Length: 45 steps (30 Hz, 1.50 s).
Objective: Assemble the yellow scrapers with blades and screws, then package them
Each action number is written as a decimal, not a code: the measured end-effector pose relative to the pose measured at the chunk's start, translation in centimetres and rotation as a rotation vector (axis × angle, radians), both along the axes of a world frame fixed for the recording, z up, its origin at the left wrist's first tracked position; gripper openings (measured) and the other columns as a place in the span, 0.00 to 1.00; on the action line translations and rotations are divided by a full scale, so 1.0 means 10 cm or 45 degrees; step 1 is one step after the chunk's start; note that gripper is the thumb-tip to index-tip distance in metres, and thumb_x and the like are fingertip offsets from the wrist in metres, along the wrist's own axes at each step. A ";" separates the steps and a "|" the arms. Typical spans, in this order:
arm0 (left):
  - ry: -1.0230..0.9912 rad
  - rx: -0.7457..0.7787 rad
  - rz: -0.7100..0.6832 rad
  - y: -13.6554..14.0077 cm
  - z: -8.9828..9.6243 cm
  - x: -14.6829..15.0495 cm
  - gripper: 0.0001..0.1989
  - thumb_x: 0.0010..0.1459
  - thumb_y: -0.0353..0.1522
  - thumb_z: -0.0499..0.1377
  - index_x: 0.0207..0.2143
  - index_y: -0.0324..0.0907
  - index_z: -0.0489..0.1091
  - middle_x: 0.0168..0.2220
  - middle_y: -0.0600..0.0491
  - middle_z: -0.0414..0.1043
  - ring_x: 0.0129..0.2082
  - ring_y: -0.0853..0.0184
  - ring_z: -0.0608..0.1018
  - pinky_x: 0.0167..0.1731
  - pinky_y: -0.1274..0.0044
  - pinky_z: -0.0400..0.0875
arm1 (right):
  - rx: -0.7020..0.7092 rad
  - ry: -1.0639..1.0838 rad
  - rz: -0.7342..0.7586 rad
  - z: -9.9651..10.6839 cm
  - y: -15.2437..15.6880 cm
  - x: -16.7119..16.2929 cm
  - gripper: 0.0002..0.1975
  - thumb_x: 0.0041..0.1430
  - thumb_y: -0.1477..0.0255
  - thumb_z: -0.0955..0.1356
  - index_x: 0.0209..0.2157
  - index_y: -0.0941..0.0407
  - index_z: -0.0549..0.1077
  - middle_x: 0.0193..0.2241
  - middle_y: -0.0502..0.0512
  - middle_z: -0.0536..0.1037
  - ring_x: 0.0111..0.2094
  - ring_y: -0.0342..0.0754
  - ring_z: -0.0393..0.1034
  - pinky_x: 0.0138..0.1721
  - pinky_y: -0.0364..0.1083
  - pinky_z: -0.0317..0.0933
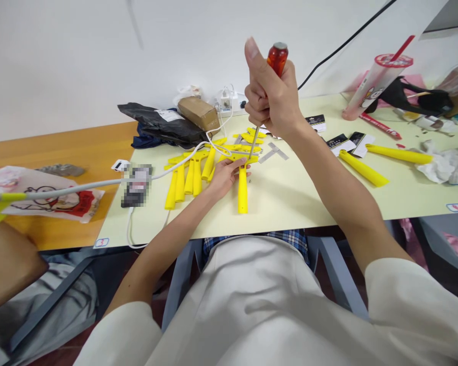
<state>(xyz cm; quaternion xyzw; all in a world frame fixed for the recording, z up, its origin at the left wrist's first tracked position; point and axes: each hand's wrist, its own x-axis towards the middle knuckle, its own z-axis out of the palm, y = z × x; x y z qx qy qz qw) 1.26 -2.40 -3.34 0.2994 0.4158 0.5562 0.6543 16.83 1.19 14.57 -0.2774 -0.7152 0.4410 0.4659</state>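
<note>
My right hand is wrapped round the red handle of a screwdriver, thumb raised alongside it. The metal shaft points down, its tip at the head of a yellow scraper. Pressed on the left side of that head, my left hand holds the scraper on the table, handle towards me. Several more yellow scrapers lie bunched to the left and behind. Just right of the held one are flat metal blades. Two yellow handles lie apart, beyond my right forearm.
A white cable crosses the pale table from the left. A phone-like dark object, partly blurred, lies there. Behind are a black plastic bag and a brown box. A drink cup stands far right. Another person sits at left.
</note>
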 end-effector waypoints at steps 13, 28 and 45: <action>0.013 0.004 0.000 -0.01 0.03 0.01 0.11 0.55 0.30 0.79 0.37 0.37 0.82 0.41 0.46 0.85 0.37 0.64 0.85 0.40 0.71 0.86 | 0.159 -0.168 0.242 -0.11 0.07 -0.01 0.41 0.53 0.22 0.65 0.22 0.47 0.59 0.13 0.47 0.45 0.18 0.51 0.47 0.20 0.52 0.38; -0.023 0.031 0.003 0.03 -0.07 -0.02 0.13 0.56 0.30 0.78 0.41 0.39 0.81 0.43 0.48 0.85 0.37 0.66 0.85 0.40 0.73 0.84 | -0.112 -0.474 0.270 0.05 0.12 0.30 0.32 0.48 0.34 0.76 0.38 0.45 0.70 0.27 0.53 0.73 0.41 0.60 0.70 0.34 0.52 0.53; -0.075 0.060 0.028 0.05 -0.06 -0.04 0.11 0.57 0.29 0.77 0.39 0.38 0.81 0.39 0.50 0.83 0.38 0.68 0.85 0.39 0.77 0.83 | 0.511 -0.018 0.067 0.26 0.03 0.52 0.13 0.68 0.66 0.75 0.49 0.43 0.72 0.56 0.47 0.78 0.51 0.54 0.78 0.46 0.49 0.80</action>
